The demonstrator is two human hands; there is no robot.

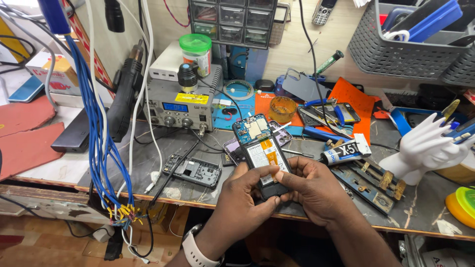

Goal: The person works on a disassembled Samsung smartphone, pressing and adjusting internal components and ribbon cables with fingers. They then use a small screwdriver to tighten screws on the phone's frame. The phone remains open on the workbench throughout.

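An opened smartphone (pixel 261 151) with its back cover off is held above the workbench, showing a white battery, an orange flex strip and a blue circuit board at the top. My left hand (pixel 241 200) grips its lower left side, a white watch on the wrist. My right hand (pixel 310 187) holds the lower right edge, with the forefinger pressing on the bottom of the battery area. Another phone (pixel 230 147) lies flat just behind it.
A grey soldering station (pixel 180 104) stands at the back left with a hot-air handle (pixel 123 94) and blue wires (pixel 101 143) hanging beside it. A phone frame (pixel 192 170), glue tube (pixel 344 151), metal clamp jig (pixel 368 180), white hand-shaped holder (pixel 420 148), tweezers and grey baskets (pixel 410 42) surround the bench.
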